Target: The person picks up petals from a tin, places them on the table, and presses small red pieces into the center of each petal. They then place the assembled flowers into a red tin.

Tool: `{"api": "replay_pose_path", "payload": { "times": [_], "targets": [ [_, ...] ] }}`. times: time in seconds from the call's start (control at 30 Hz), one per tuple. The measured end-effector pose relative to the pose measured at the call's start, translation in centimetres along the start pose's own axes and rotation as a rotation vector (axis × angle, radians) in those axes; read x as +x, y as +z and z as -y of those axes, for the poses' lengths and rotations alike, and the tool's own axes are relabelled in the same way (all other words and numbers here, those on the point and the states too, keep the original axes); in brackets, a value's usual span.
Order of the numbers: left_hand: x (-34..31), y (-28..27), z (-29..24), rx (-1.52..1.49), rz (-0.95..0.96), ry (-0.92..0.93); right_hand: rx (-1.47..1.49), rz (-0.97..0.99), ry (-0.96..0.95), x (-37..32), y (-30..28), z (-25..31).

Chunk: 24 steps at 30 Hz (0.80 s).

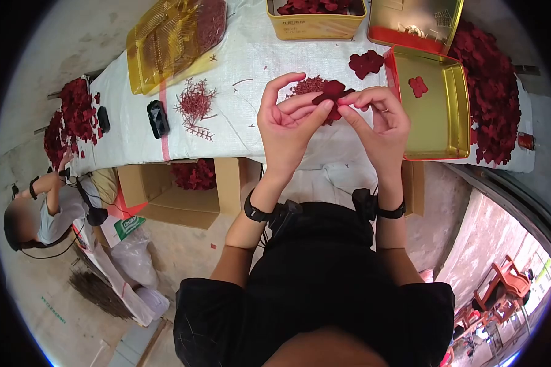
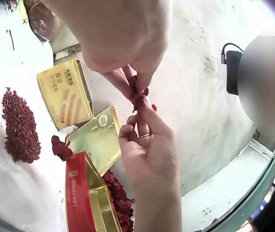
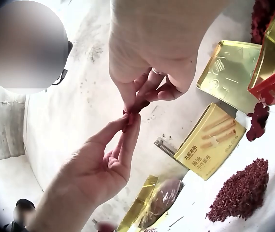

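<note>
Both hands meet over the white-covered table and pinch one dark red petal piece (image 1: 335, 90) between them. Thumb and fingers of the left hand (image 1: 291, 125) hold it from the left side. From the other side the right hand (image 1: 382, 125) pinches it with thumb and forefinger, seen too in the right wrist view, where the petal piece (image 3: 136, 107) is mostly covered by fingers. Just behind the hands lies a pile of small red stems (image 1: 306, 85). Dark red petals (image 1: 366, 64) lie beside the red-edged gold tin (image 1: 431, 116), which has one small petal (image 1: 417, 87) inside.
A yellow tin (image 1: 315, 27) of red petals and an open lid (image 1: 413, 24) stand at the back. Red petals are heaped at both table ends. Left are branched stems (image 1: 196, 104), a black object (image 1: 158, 119) and gold plastic trays (image 1: 165, 43). A cardboard box (image 1: 183, 202) sits below; another person is at far left.
</note>
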State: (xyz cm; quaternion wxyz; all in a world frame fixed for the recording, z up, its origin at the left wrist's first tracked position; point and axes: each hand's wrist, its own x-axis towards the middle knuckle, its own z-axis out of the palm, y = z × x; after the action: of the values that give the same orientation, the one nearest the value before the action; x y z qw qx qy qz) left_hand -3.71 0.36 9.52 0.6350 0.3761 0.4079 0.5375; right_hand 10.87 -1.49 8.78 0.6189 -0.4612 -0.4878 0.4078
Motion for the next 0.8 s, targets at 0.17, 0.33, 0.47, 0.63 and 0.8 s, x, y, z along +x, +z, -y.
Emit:
{"api": "replay_pose_path", "payload": {
  "times": [0.17,0.33,0.47,0.63,0.8],
  "targets": [
    [0.0,0.3,-0.1,0.049,-0.004,0.047,0.012,-0.008,0.008,0.0,-0.1,0.0],
    [-0.2,0.7,-0.2,0.109,0.004,0.089,0.037,-0.03,0.018,-0.1,-0.2,-0.2],
    [-0.3,0.8,-0.2,0.144,0.021,0.117,0.029,-0.021,0.026,-0.1,-0.2,0.0],
    [-0.5,0.9,-0.2,0.164,0.042,0.136,-0.012,0.025,0.063,0.1,-0.7,0.6],
    [-0.6,1.1,-0.5,0.201,0.072,0.118,0.098,0.022,0.05,0.5,-1.0,-0.1]
  ]
}}
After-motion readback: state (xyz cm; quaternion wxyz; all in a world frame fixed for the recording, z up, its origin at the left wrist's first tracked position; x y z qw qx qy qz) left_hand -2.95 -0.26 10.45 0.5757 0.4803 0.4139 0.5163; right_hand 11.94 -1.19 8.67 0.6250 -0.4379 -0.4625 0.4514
